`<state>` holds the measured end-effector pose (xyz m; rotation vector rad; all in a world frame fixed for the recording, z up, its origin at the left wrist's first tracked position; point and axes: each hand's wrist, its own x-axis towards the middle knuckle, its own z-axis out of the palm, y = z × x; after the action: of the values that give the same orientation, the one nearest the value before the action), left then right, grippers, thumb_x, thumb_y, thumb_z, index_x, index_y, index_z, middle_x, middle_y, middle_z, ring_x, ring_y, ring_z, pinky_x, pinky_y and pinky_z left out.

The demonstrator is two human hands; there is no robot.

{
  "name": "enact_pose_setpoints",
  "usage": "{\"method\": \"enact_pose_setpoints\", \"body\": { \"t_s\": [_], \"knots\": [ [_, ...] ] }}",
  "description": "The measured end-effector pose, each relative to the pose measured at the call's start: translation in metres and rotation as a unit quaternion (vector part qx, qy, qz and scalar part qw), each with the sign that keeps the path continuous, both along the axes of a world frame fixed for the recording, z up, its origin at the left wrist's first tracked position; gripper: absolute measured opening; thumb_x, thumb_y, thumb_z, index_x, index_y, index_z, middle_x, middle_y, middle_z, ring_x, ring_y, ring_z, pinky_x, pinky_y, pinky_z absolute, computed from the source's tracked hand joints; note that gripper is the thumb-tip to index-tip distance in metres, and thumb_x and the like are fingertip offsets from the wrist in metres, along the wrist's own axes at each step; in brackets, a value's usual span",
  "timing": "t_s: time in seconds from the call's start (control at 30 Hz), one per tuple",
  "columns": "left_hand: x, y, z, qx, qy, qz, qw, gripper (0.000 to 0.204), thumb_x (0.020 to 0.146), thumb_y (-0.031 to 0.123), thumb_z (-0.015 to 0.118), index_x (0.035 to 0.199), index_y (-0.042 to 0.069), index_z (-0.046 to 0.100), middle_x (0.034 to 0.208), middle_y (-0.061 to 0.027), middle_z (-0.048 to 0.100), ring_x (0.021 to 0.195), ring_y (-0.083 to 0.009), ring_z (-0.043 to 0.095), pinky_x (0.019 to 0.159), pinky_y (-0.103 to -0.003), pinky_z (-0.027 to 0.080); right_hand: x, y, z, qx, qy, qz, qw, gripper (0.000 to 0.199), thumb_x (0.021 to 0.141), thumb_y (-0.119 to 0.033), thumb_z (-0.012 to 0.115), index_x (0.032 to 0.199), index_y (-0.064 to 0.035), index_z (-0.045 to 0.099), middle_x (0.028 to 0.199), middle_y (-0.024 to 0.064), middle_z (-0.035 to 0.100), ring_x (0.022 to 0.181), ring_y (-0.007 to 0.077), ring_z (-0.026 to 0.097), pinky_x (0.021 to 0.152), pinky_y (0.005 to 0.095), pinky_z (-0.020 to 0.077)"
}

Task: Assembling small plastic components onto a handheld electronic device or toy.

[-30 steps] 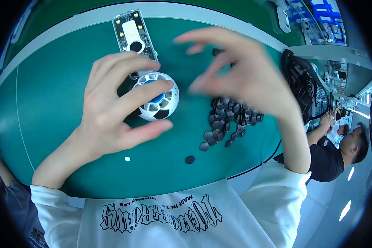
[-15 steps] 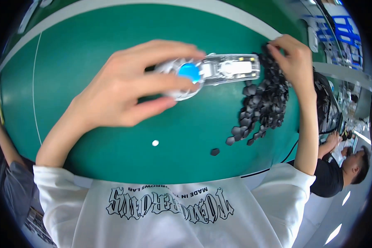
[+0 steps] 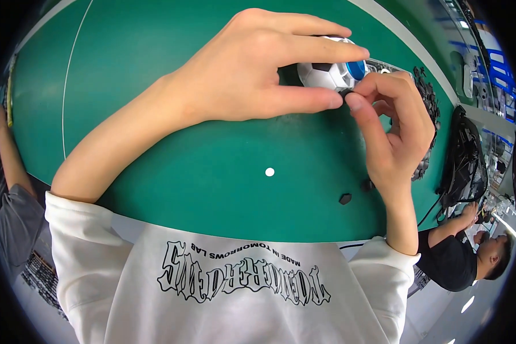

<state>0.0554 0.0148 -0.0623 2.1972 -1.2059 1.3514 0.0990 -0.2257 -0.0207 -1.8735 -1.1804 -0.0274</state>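
Observation:
A small white ball (image 3: pixel 317 76) with black patches, like a toy football, lies under the fingers of my left hand (image 3: pixel 252 71). That hand is closed around it, thumb on the near side and fingers over the far side. A round blue part (image 3: pixel 356 70) shows on the ball's right. My right hand (image 3: pixel 395 126) pinches a small black piece (image 3: pixel 346 93) between thumb and forefinger, at the ball's near edge beside my left thumb. Behind my right hand, a clear plastic part (image 3: pixel 379 64) is mostly hidden.
A heap of black pentagon-shaped pieces (image 3: pixel 429 103) lies on the green table (image 3: pixel 212 172) at the right, partly behind my right hand. One loose black piece (image 3: pixel 345 199) and a white disc (image 3: pixel 270 172) lie nearer me. A black mesh bag (image 3: pixel 463 157) is beyond the right edge.
My right hand has left the heap and come to the ball with a black piece pinched in it. The view has shifted, and my left hand and the ball now appear farther right.

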Motion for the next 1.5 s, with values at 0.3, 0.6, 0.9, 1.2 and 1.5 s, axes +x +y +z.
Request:
{"method": "enact_pose_setpoints", "body": {
  "t_s": [0.3, 0.6, 0.9, 1.2, 1.5],
  "knots": [
    [-0.012, -0.007, -0.005, 0.003, -0.018, 0.074, 0.997, 0.049, 0.083, 0.024, 0.083, 0.127, 0.006, 0.071, 0.122, -0.0256, 0.07, 0.088, -0.0331, 0.076, 0.075, -0.034, 0.062, -0.005, -0.001, -0.012, 0.036, 0.026, -0.005, 0.999, 0.026, 0.076, 0.002, 0.083, 0.097, -0.0031, 0.068, 0.081, 0.0018, 0.063, 0.069, 0.0111, 0.062, 0.05, 0.022, 0.0433],
    [0.001, -0.006, 0.002, -0.033, -0.031, 0.018, 0.999, 0.046, 0.081, 0.021, 0.084, 0.123, 0.006, 0.073, 0.121, -0.0248, 0.07, 0.087, -0.0324, 0.076, 0.074, -0.033, 0.061, -0.001, -0.011, -0.005, -0.016, -0.021, 0.035, 0.999, 0.032, 0.079, 0.005, 0.082, 0.105, 0.0026, 0.063, 0.099, 0.0063, 0.062, 0.079, 0.0129, 0.061, 0.066, 0.0237, 0.0508],
    [-0.013, 0.003, -0.021, -0.082, -0.028, -0.025, 0.996, 0.044, 0.079, 0.017, 0.085, 0.12, 0.006, 0.074, 0.12, -0.0235, 0.071, 0.089, -0.0324, 0.076, 0.074, -0.033, 0.061, -0.018, 0.037, 0.026, -0.146, -0.123, -0.015, 0.981, 0.065, 0.072, -0.014, 0.088, 0.127, -0.0022, 0.055, 0.112, 0.0132, 0.067, 0.09, 0.0275, 0.068, 0.082, 0.0371, 0.0531],
    [-0.021, 0.001, -0.017, -0.127, -0.008, -0.069, 0.989, 0.043, 0.077, 0.014, 0.085, 0.118, 0.006, 0.075, 0.119, -0.0222, 0.072, 0.09, -0.0324, 0.076, 0.073, -0.032, 0.061, -0.005, 0.055, 0.051, -0.278, 0.148, 0.042, 0.948, 0.083, 0.068, -0.02, 0.093, 0.136, -0.0008, 0.051, 0.112, 0.0176, 0.069, 0.104, 0.0329, 0.07, 0.093, 0.0387, 0.0541],
    [-0.069, -0.01, 0.01, -0.076, 0.262, 0.117, 0.955, 0.053, 0.071, 0.011, 0.081, 0.124, 0.003, 0.074, 0.131, -0.0234, 0.068, 0.106, -0.0342, 0.073, 0.086, -0.037, 0.06, -0.004, 0.057, 0.059, -0.292, 0.225, 0.017, 0.93, 0.074, 0.069, -0.014, 0.092, 0.131, -0.0007, 0.054, 0.111, 0.0183, 0.069, 0.102, 0.0314, 0.071, 0.091, 0.0386, 0.054]
  ]
}}
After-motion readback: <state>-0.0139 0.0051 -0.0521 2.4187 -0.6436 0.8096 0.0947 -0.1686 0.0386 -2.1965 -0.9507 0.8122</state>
